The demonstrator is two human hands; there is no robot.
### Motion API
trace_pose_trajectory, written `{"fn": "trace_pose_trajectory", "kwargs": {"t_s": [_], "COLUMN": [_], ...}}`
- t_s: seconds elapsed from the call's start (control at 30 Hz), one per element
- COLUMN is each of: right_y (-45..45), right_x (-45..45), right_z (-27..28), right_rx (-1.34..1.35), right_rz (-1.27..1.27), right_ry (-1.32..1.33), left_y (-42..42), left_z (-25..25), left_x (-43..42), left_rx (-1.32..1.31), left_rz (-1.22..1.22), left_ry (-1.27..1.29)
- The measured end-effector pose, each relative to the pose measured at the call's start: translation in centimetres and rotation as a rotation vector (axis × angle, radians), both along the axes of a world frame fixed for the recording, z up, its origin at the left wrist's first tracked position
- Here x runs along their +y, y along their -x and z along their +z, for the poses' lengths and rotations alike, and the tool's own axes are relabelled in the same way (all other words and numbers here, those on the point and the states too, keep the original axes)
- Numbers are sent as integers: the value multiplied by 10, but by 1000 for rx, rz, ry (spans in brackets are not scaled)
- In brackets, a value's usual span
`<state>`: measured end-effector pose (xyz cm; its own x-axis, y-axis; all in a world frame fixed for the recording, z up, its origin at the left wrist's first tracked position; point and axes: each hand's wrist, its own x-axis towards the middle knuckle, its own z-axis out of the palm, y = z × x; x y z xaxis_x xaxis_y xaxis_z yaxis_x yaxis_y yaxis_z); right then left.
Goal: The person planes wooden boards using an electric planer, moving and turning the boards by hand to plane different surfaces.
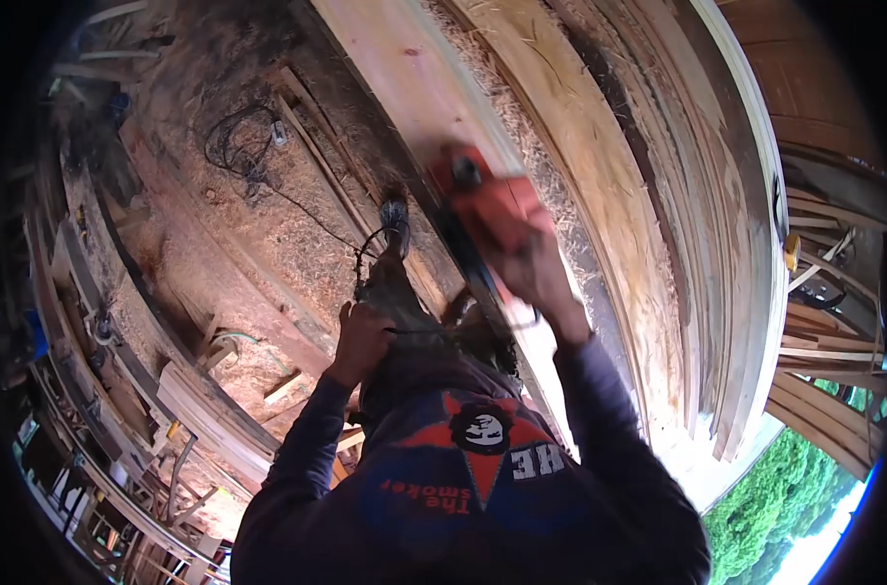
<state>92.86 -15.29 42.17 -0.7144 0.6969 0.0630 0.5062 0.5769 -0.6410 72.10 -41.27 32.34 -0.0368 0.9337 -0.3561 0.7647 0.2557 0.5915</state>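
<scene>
My right hand (538, 278) is wrapped round the rear of a red electric planer (492, 200), which is somewhat blurred. The planer rests on a long pale board (419, 73) that runs from the top of the view down past my right side. Low in front of my body, my left hand (364, 341) is closed on a dark power cord (419, 332). The cord stretches toward the planer on one side and loops up near my foot on the other. Both my palms and the planer's underside are hidden.
More long planks (551, 88) lie side by side to the right, with wood shavings (570, 205) between them. A coiled cable (234, 146) and a white socket block (279, 133) lie on the shaving-strewn ground. Stacked timber (210, 409) stands at the left.
</scene>
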Motion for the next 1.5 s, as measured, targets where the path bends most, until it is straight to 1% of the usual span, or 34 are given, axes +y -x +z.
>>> {"fn": "trace_pose_trajectory", "kwargs": {"t_s": [0.03, 0.07, 0.1, 0.13, 0.2, 0.27, 0.3, 0.33, 0.4, 0.43, 0.47, 0.5, 0.53, 0.57, 0.6, 0.63, 0.7, 0.73, 0.83, 0.9, 0.93, 1.0, 1.03, 1.1, 1.13, 1.17, 1.2, 1.23, 1.3, 1.33, 1.37, 1.43, 1.47, 1.5], "right_y": [-44, -87, -120, -152, -211, -262, -259, -255, -233, -210, -184, -164, -133, -114, -86, -56, -10, 13, 93, 144, 169, 210, 238, 303, 325, 347, 357, 368, 375, 367, 350, 291, 261, 221], "right_x": [-28, -58, -87, -115, -165, -201, -201, -200, -182, -166, -145, -128, -108, -96, -76, -55, -20, -4, 56, 93, 114, 160, 182, 241, 257, 271, 277, 284, 282, 276, 266, 229, 210, 174], "right_z": [3, 9, 17, 26, 39, 25, 28, 29, 23, 26, 31, 24, 30, 15, 25, 34, 21, 15, 23, 10, -4, -44, -57, -97, -92, -87, -69, -54, -42, -44, -49, -62, -69, -49], "right_rx": [-93, -185, -120, -37, -306, -368, -307, -313, -177, -157, -183, -159, -107, -45, -68, -90, -48, -4, -54, -109, -133, -225, -258, -212, -166, -118, -106, -94, 8, 9, 57, -154, -223, -307], "right_rz": [65, 87, -25, -149, -167, 65, 44, 42, -124, -172, -157, -109, -213, -236, -262, -286, -315, -353, -357, -256, -178, 71, 43, 32, 21, 7, -7, -31, -197, -199, -161, 58, 106, 75], "right_ry": [-28, -73, 99, 258, 299, 48, 25, 27, 252, 302, 282, 231, 350, 348, 412, 476, 475, 478, 577, 436, 312, -20, -121, -337, -244, -153, -9, 131, 512, 517, 388, -200, -514, -348], "left_y": [-11, -24, -38, -55, -88, -107, -113, -113, -102, -94, -85, -74, -61, -47, -35, -24, -2, 9, 37, 51, 56, 62, 66, 75, 76, 73, 70, 72, 67, 62, 57, 51, 47, 44], "left_z": [2, 5, 7, 1, -16, -4, 0, -2, -12, -10, -4, -1, -3, -6, -8, -6, -1, -2, -6, 0, 1, 3, 7, 21, 24, 26, 30, 41, 40, 41, 39, 27, 22, 15], "left_x": [0, 3, 5, 1, -13, -15, -13, -13, -8, -5, -1, 0, -1, 0, 2, 4, 8, 9, 18, 28, 33, 40, 47, 66, 72, 78, 85, 92, 89, 82, 72, 50, 41, 32], "left_rx": [13, -55, -124, -114, -206, -217, -236, -243, -282, -286, -238, -191, -194, -175, -156, -159, 28, 28, 66, 55, 59, 22, 31, -193, -183, -215, -248, -272, -260, -257, -258, -203, -214, -82], "left_rz": [-6, -69, -131, -135, -291, -322, -349, -351, -361, -360, -295, -229, -226, -187, -146, -139, -106, -96, -120, -67, -57, 93, 110, 285, 296, 400, 499, 507, 546, 581, 573, 436, 401, 214], "left_ry": [-7, -7, -5, -6, -41, -45, -52, -51, 119, 120, 93, 68, 70, 45, 18, 16, 59, 59, 134, 101, 96, 6, 2, 57, 54, -48, -152, -131, -194, -239, -232, -30, -20, 120]}}
